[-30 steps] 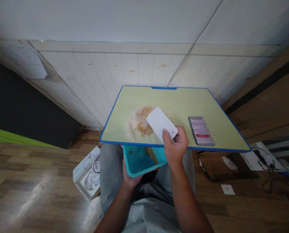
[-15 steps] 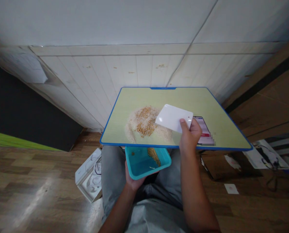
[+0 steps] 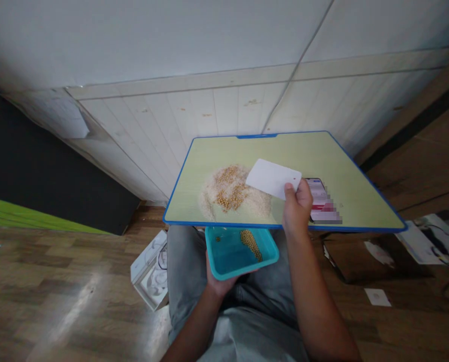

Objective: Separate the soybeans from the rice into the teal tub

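My left hand [image 3: 219,282] grips a teal plastic tub [image 3: 230,259] from below, over my lap and just under the near edge of the board. Inside the tub, round yellowish beans [image 3: 251,244] lie along the right side, with a small clump at the left. Between the thumb and fingers of my right hand [image 3: 297,201] is a flat white plastic scraper [image 3: 273,177], held above the board. Left of the scraper, a spread of white rice [image 3: 208,193] lies on the board, with more beans [image 3: 230,197] scattered on top.
The yellow-green tabletop [image 3: 285,146] has a blue rim and reaches to the panelled wall [image 3: 224,108]. A phone [image 3: 318,201] lies on it beside my right hand. On the floor are an open white box [image 3: 151,271] at left and a brown carton [image 3: 360,261] at right.
The whole view has shifted slightly, so the tabletop and tub appear further right. The scraper's face has tilted a little; both hands keep their holds.
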The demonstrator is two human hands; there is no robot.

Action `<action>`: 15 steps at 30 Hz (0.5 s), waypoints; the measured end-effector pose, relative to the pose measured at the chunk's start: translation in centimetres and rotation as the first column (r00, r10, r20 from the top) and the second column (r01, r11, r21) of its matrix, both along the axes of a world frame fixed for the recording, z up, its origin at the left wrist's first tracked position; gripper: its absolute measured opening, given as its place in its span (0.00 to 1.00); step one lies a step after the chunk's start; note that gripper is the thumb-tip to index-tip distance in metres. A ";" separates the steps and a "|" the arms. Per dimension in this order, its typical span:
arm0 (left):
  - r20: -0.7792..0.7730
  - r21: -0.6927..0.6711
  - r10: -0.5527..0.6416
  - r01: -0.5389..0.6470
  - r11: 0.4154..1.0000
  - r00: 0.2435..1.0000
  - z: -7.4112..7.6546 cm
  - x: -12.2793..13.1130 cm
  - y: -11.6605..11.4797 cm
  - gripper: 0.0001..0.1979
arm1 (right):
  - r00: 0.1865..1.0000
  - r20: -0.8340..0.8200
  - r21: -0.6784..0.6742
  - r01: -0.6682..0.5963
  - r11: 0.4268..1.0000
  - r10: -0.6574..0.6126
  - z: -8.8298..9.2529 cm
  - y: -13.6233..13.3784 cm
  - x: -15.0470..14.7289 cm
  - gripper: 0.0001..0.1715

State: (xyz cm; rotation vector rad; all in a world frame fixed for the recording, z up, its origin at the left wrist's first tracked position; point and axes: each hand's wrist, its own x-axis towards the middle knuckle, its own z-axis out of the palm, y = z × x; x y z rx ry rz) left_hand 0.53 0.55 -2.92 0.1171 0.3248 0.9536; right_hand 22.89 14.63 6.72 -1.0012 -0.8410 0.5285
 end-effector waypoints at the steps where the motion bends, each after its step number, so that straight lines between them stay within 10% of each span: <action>1: 0.001 0.008 -0.016 0.016 1.000 1.000 0.2 0.1 0.0 0.40 | 1.000 -0.004 0.005 -0.003 1.000 0.003 -0.1 -0.2 0.0 0.19; 7: -0.032 -0.036 0.017 -0.018 0.999 0.999 0.0 0.9 -0.5 0.37 | 0.997 -0.051 0.004 -0.052 0.999 0.053 -0.2 -0.4 0.2 0.16; 15: -0.119 -0.142 0.096 -0.113 0.983 0.988 -4.7 -0.5 -1.7 0.29 | 0.998 -0.020 -0.028 -0.056 0.998 0.056 0.0 -0.3 0.2 0.20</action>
